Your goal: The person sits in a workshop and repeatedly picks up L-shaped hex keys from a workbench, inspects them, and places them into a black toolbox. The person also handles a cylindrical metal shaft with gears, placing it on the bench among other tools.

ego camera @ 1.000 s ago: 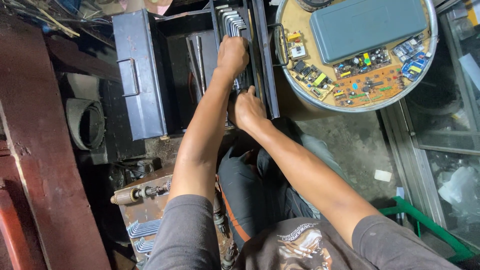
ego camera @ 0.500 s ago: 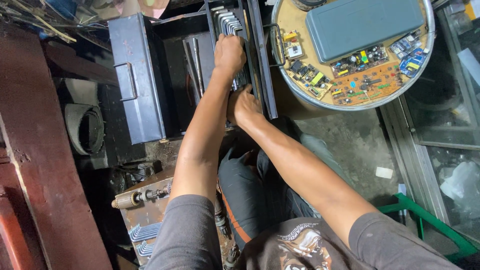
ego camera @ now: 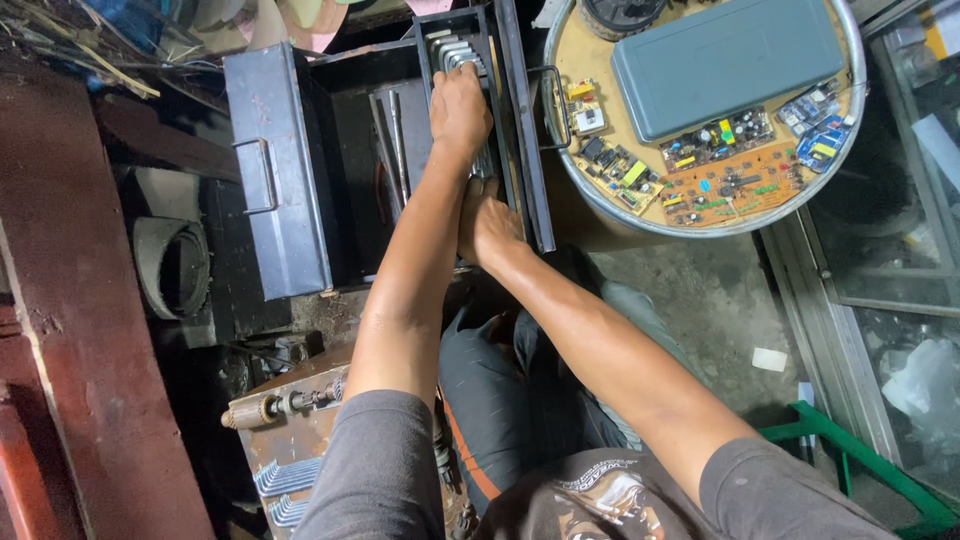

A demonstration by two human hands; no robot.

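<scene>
I saw the left hand [ego camera: 460,108] curled down over the row of metal wrenches [ego camera: 450,50] in the toolbox tray [ego camera: 505,120], top centre of frame. The right hand [ego camera: 490,225] rested at the tray's near end; grip I couldn't tell. Open toolbox lid [ego camera: 265,170] lay left; circuit boards [ego camera: 715,165] right.

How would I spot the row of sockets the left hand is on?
Find the open dark metal toolbox left of the round tray of circuit boards. Its narrow raised tray runs along the box's right side, nearest the round tray. The row of sockets lies there, under the left hand: short shiny silver cylinders side by side, unlike the long thin tools deeper inside.
</scene>
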